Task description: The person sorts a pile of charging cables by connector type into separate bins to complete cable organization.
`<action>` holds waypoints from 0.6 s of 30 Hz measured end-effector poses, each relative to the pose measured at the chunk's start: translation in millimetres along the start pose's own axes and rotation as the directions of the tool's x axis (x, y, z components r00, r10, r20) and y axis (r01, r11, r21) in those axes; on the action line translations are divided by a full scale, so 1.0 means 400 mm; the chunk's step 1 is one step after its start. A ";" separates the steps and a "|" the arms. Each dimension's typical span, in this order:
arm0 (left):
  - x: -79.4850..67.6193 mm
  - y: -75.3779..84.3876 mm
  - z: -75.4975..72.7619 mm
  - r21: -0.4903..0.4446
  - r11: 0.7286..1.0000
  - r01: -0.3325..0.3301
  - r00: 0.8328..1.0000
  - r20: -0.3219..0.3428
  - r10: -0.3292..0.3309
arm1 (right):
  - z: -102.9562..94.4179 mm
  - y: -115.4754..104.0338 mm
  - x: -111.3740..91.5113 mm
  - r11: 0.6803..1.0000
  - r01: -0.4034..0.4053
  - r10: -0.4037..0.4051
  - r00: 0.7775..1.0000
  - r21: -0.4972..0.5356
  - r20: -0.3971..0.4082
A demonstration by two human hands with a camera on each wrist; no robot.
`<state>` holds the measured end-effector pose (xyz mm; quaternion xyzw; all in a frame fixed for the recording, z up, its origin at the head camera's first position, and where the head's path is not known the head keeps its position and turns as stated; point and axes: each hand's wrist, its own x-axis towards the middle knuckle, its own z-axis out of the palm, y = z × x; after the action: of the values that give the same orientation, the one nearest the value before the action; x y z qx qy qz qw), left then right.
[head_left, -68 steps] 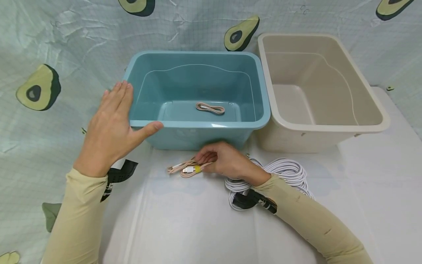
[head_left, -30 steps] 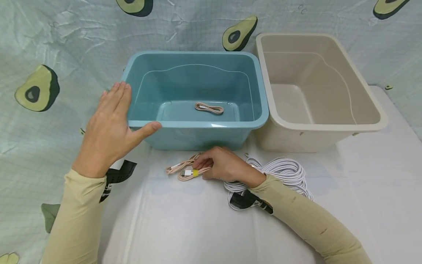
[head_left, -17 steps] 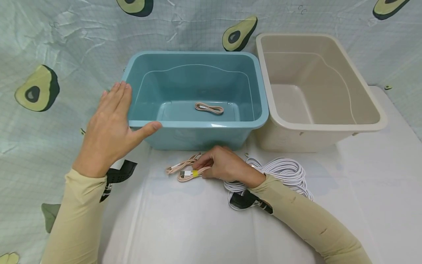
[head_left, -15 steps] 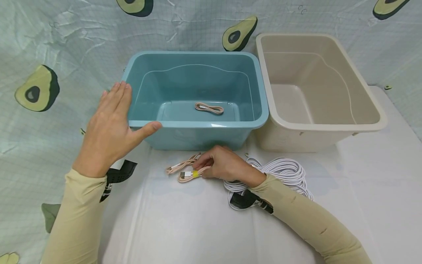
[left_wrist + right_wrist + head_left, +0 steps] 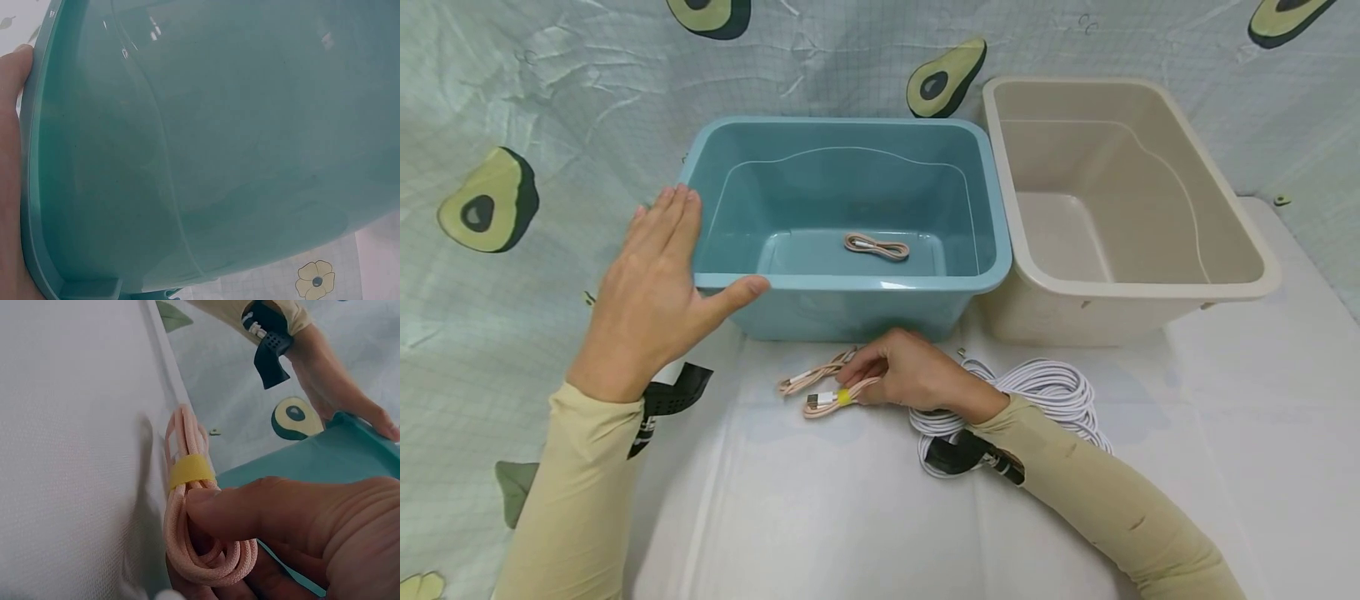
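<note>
My left hand (image 5: 647, 292) lies with straight fingers against the left end of the teal bin (image 5: 850, 284), its thumb over the front rim. In the left wrist view, the bin's outer wall (image 5: 250, 125) fills most of the picture. In front of the bin, my right hand (image 5: 917, 375) pinches a coiled pinkish-beige USB cable (image 5: 178, 537) between thumb and fingers. A yellow band (image 5: 191, 470) wraps this bundle, and its white plug (image 5: 822, 400) points left. Just behind it, a second beige cable bundle (image 5: 812, 377) lies on the table, partly hidden by my fingers.
One beige cable coil (image 5: 877, 247) rests on the teal bin's floor. To the right stands a beige bin (image 5: 1142, 290), touching or nearly touching the teal one. A large white cable coil (image 5: 1052, 387) lies partly under my right forearm. An avocado-print sheet (image 5: 820, 58) hangs behind.
The pinched cable has turned slightly in my right hand, its plug end shifting a little left and toward me. My left hand has stayed on the bin.
</note>
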<state>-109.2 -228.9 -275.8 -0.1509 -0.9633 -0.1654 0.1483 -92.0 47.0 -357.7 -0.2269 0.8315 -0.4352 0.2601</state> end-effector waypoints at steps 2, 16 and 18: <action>0.000 0.000 0.000 0.001 1.000 0.001 1.000 0.001 -0.001 | -0.001 -0.001 0.000 1.000 0.001 -0.001 1.000 0.024 0.010; -0.001 0.001 -0.002 0.023 1.000 -0.006 1.000 0.009 0.005 | -0.004 -0.004 -0.002 0.975 0.008 -0.012 1.000 0.224 0.019; -0.003 0.001 -0.002 0.026 1.000 -0.003 1.000 0.009 0.003 | -0.005 -0.007 -0.004 0.968 0.003 -0.008 1.000 0.250 0.017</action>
<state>-107.9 -229.1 -275.4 -0.1510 -0.9658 -0.1521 0.1462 -91.9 47.7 -354.0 -0.1986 0.7671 -0.5351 0.2930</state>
